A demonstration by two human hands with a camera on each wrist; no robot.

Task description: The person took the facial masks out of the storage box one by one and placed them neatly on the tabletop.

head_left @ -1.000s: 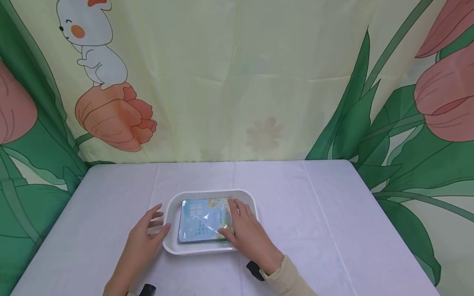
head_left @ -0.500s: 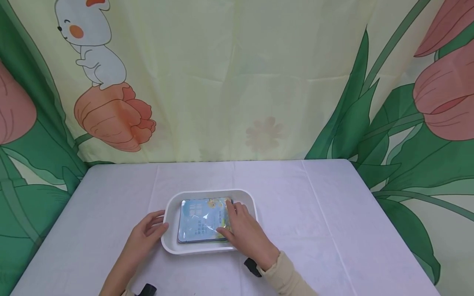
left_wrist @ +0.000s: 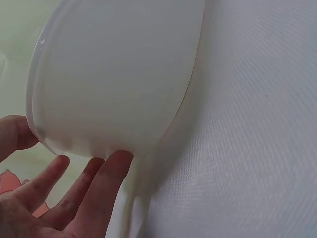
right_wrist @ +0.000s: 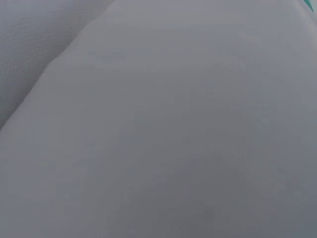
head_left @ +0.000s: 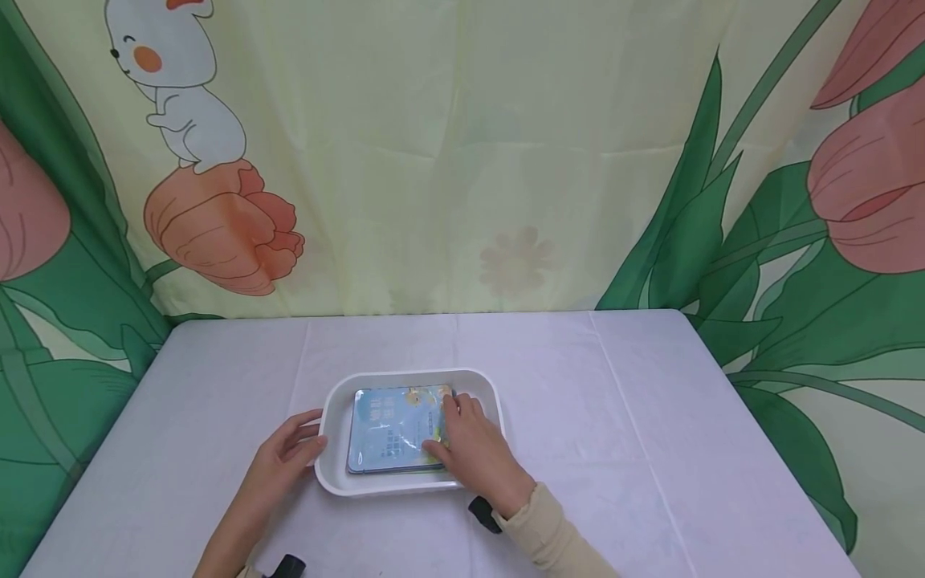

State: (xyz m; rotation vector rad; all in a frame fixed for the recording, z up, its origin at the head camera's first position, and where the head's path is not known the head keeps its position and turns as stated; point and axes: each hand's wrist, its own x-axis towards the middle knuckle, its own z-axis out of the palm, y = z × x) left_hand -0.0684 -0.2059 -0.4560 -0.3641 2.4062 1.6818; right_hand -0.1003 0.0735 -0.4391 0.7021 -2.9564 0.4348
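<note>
A white oval-cornered tray point(head_left: 334, 461) stands on the table, with a flat, glossy blue packet point(head_left: 393, 429) lying in it; darker edges show beneath the packet. My right hand point(head_left: 480, 453) reaches over the tray's right side. Its thumb rests on the packet's face and its curled fingers are at the right edge, pinching that end. My left hand point(head_left: 278, 461) is at the tray's left end, fingers fairly straight. In the left wrist view, fingertips point(left_wrist: 119, 161) touch the tray's outer wall point(left_wrist: 114, 89). The right wrist view is filled by a dim, pale surface point(right_wrist: 163, 124).
A white cloth point(head_left: 614, 449) with fold lines covers the table. Behind it hangs a printed curtain point(head_left: 405, 160) with a rabbit, tulips and leaves. Black straps point(head_left: 484, 514) show at both wrists.
My left hand has closed up to the tray's left end, its fingers drawn together. The right hand has shifted slightly left, fingers more curled at the packet's edge. Tray and packet look almost unmoved.
</note>
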